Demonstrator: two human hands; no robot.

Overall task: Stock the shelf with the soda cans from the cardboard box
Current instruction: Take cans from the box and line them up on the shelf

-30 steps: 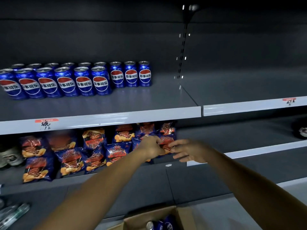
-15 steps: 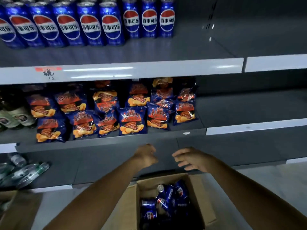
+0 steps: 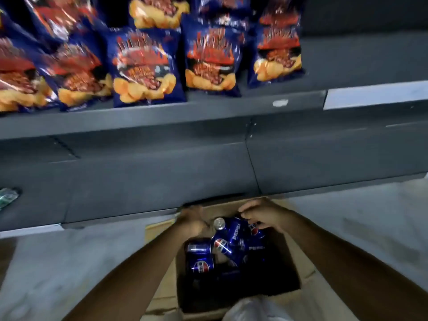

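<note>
Reaching into the box (image 3: 162,295) on the floor beneath the shelf (image 3: 162,121), the right hand (image 3: 264,216) is curling its fingers around a can (image 3: 254,230); the left hand (image 3: 192,222), clenched, is holding nothing visible.

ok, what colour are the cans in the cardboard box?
Dark blue with a red, white and blue round logo and silver tops: cans in the cardboard box, head view.

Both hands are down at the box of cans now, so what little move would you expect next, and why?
Probably the right hand closes its fingers round the can under it and lifts it out. Its fingers are curled over the top of the pile in the cardboard box, but a firm grip isn't plainly shown. The left hand sits at the box's far edge, near another can.
</note>
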